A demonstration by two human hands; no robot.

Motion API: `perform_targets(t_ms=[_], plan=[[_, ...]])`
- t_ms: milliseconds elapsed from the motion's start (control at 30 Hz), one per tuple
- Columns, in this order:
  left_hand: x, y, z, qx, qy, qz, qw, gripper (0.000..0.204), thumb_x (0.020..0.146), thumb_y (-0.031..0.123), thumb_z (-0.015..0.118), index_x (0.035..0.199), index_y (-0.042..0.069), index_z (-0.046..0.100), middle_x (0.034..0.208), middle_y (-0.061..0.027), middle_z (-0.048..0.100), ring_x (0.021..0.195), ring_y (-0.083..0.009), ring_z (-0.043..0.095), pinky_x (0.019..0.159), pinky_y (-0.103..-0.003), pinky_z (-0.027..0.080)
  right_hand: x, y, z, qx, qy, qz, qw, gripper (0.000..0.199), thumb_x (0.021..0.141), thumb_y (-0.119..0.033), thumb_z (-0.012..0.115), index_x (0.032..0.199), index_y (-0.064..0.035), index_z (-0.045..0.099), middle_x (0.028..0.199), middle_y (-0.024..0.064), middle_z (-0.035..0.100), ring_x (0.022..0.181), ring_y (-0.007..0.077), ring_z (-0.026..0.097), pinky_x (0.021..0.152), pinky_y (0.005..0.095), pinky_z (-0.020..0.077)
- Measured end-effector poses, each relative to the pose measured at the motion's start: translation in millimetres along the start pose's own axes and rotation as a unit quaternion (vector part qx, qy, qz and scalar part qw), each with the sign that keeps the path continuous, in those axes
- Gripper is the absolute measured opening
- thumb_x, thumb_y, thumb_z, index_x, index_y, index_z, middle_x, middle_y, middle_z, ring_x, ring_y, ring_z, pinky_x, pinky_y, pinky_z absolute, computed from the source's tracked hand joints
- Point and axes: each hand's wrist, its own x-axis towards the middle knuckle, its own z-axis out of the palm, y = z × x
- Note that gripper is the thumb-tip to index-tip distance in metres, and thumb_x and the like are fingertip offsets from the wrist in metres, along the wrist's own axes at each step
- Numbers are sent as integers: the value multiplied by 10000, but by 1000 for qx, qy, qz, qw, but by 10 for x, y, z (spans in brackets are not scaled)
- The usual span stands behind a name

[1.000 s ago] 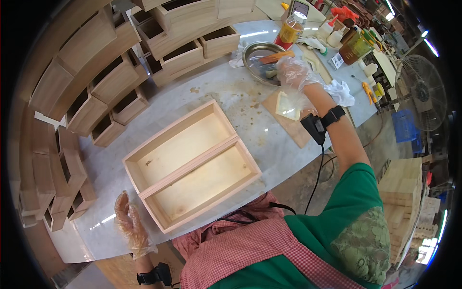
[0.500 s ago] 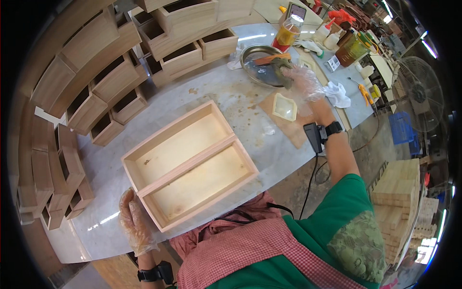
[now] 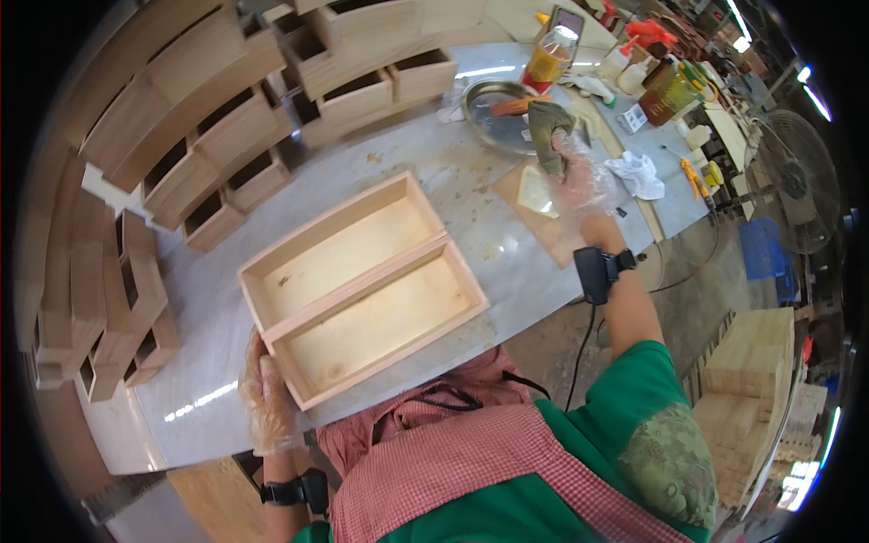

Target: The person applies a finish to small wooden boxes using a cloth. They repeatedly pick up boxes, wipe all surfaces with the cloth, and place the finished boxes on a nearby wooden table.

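A pale wooden box [image 3: 358,317], split into two long compartments by a divider [image 3: 358,287], lies open side up on the grey table. Against its left end rests my left hand [image 3: 265,398] in a clear plastic glove, its fingers stretched out along the wood, not wrapped round it. At the back right, my right hand [image 3: 579,179], also gloved, grips an olive-green cloth [image 3: 546,136]. That cloth hangs by the near right rim of a round metal basin [image 3: 471,116]. An orange-brown strip [image 3: 514,106] lies in the basin. Below the hand, a small pale dish [image 3: 538,192] sits on a brown sheet [image 3: 509,188].
Stacked wooden drawer boxes [image 3: 240,127] line the left and back. Behind the basin stand a yellow jar [image 3: 548,61], a phone [image 3: 568,23] and white squeeze bottles [image 3: 617,60]. A white rag [image 3: 636,174] lies right of my hand. A fan [image 3: 792,181] stands beyond the table.
My right hand has drawn the green cloth back from over the basin, toward me. My left hand has come up closer against the box's end. The whole view has shifted slightly.
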Motion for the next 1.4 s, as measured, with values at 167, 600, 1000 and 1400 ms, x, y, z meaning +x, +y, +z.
perform_targets(t_ms=[167, 600, 1000, 1400], plan=[[-11, -18, -28, 27, -2, -7, 1000, 653, 1022, 344, 540, 1501, -80, 412, 1503, -221, 503, 1400, -300, 474, 1169, -382, 339, -550, -940, 175, -224, -143, -326, 907, 345, 901, -124, 678, 1245, -137, 675, 1100, 128, 692, 963, 258, 676, 851, 324, 535], [-35, 197, 50, 68, 22, 10, 997, 572, 1035, 341, 527, 1506, 20, 468, 1372, -222, 630, 1271, -302, 611, 1063, -383, 441, -1123, -1283, 1497, 19, -359, -274, 892, 315, 881, -151, 671, 1194, -127, 696, 1022, 89, 725, 916, 265, 680, 824, 377, 563], [-21, 186, -7, 54, 6, -14, 998, 545, 1028, 293, 539, 1495, 17, 478, 1387, -206, 626, 1286, -276, 600, 1079, -377, 438, -1174, -1604, 1567, -202, -323, -394, 837, 179, 952, -160, 568, 1051, -89, 699, 897, 101, 691, 836, 265, 678, 726, 372, 557], [-48, -30, -92, 16, -19, 44, 999, 701, 970, 374, 636, 1529, 14, 412, 1516, -237, 491, 1384, -348, 511, 1138, -404, 416, -1484, -2250, 2387, -105, -490, -154, 852, 226, 990, -274, 616, 1004, -65, 701, 911, 61, 743, 859, 219, 716, 853, 333, 571]])
